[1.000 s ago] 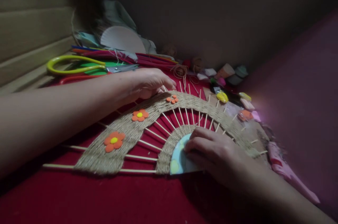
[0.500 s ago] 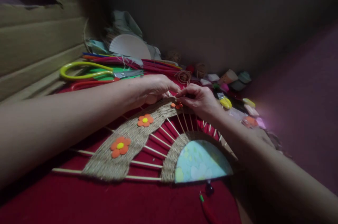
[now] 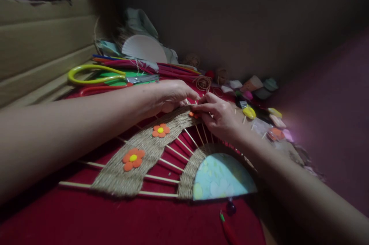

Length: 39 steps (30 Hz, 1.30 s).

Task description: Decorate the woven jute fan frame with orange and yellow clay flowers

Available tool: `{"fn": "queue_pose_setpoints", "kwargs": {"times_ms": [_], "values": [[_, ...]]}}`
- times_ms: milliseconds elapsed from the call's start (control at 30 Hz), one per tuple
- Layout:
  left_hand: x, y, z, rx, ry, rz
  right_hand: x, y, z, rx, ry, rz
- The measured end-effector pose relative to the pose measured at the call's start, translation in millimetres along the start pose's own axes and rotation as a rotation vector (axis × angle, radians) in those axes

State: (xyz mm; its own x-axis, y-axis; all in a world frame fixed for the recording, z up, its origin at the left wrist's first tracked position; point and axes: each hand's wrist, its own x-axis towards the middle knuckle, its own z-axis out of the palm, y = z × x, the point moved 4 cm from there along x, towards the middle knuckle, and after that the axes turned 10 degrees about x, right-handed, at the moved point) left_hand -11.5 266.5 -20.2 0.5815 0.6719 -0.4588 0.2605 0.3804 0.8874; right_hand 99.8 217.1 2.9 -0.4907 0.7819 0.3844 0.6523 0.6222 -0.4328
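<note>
Two hands on my feed meet at the top of the woven fan piece [image 3: 129, 168], which lies flat on the red cloth [image 3: 86, 222]. Left hand [image 3: 170, 95] is curled loosely, fingertips pressing on the jute band by the stick ends. Right hand [image 3: 220, 116] has fingers drawn together, pinching at the small orange flower [image 3: 193, 114] on the band. Compared with half a second back, the right hand has dropped slightly, otherwise same grip. Yellow-handled scissors [image 3: 95, 77] lie behind.
</note>
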Motion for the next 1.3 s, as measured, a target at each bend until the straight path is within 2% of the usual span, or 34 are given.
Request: {"fn": "queue_pose_setpoints", "kwargs": {"times_ms": [333,700,933,1067,1300], "values": [[-2,0,0.4,0.006,0.024,-0.024,-5,0,7,-0.092,-0.045,-0.038],[-2,0,-2.1,0.012,0.054,-0.009,-16,-11,-6,-0.078,0.030,-0.071],[-3,3,-2.9,0.006,0.089,0.012,-34,-18,8,-0.254,-0.028,-0.149],[-3,2,-1.8,-0.010,0.082,0.001,-36,-18,13,-0.239,-0.069,-0.162],[-4,3,-0.5,-0.017,0.070,-0.006,-36,-19,13,-0.174,-0.035,-0.125]]}}
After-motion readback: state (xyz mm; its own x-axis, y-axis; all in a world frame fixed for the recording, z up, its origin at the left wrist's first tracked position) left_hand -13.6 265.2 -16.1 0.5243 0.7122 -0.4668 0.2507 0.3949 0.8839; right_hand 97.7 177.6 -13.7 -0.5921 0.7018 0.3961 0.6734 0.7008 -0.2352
